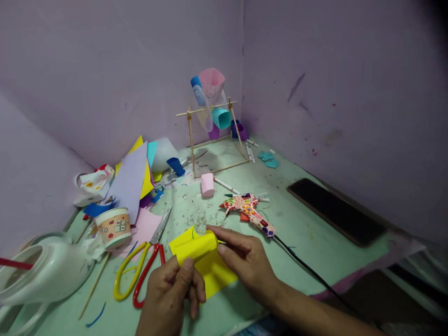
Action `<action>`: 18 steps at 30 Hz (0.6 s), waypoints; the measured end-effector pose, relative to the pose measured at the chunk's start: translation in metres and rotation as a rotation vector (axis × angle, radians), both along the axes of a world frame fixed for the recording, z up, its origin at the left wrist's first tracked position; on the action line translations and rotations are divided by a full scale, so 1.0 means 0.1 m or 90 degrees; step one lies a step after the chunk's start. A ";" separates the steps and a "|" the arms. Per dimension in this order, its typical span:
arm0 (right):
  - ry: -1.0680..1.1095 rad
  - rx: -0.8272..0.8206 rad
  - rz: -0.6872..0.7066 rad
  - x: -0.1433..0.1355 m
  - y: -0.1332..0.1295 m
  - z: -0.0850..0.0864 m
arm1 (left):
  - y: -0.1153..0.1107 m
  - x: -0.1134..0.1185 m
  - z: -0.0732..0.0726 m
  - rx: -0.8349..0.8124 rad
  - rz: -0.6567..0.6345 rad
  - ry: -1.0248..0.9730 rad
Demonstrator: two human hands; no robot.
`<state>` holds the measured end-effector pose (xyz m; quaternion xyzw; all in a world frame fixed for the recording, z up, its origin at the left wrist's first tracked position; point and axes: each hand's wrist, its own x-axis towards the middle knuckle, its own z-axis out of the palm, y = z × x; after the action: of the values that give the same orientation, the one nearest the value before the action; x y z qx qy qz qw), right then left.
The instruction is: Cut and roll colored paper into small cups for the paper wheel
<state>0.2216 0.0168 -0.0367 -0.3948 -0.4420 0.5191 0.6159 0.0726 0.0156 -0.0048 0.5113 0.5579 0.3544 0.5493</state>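
A sheet of yellow paper (219, 275) is rolled over at its upper part, between both hands near the table's front. My left hand (171, 291) is closed on the roll's left end, the thumb on top. At the other end, the fingers of my right hand (247, 259) pinch the roll's edge. Just beyond the right hand lies a flower-patterned glue gun (250, 212), its black cord running off to the right. Scissors (150, 256) with one yellow and one red handle lie left of the paper, partly behind my left hand.
At the back stands a stick frame (192, 144) holding a wheel with coloured paper cups. A pink paper cup (207, 185) sits mid-table, a dark phone (336, 210) at right. Left are coloured sheets (128, 177), a printed paper cup (114, 226) and a white pitcher (52, 270).
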 end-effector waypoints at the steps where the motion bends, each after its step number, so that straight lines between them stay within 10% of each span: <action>1: -0.018 0.007 -0.002 -0.01 0.00 0.00 | -0.01 0.02 0.01 0.018 0.013 0.010; 12: -0.054 0.039 -0.030 0.00 0.00 0.01 | -0.08 0.05 -0.03 0.206 -0.017 0.172; 18: 0.137 -0.091 0.113 0.01 0.02 -0.05 | -0.03 -0.04 -0.17 0.570 -0.055 0.354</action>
<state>0.2226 0.0185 -0.0417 -0.3392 -0.3685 0.6411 0.5815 0.0689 0.0127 -0.0220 0.7932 0.4549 0.3859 0.1222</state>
